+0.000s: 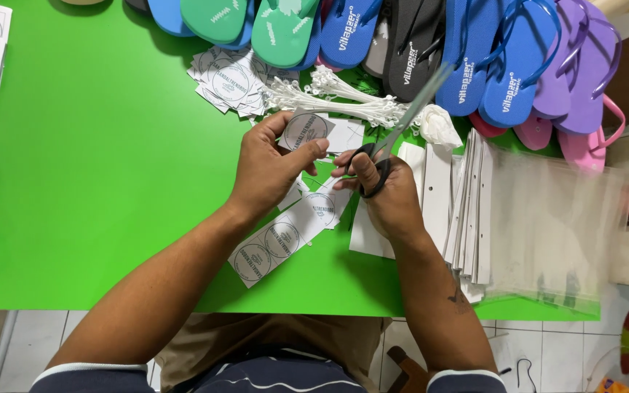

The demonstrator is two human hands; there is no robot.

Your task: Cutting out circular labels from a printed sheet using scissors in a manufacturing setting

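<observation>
On a bright green tabletop (111, 145) above tiled floor, the right hand (384, 193) grips scissors (394, 138) pointing toward the upper right, while left hand (271, 167) fingers pinch a round-printed label (306, 131).

both forearms reached up from the lower frame to its centre, left hand (269, 169) pinching with thumb and fingers, right hand (384, 191) curled, knuckles upward.
</observation>
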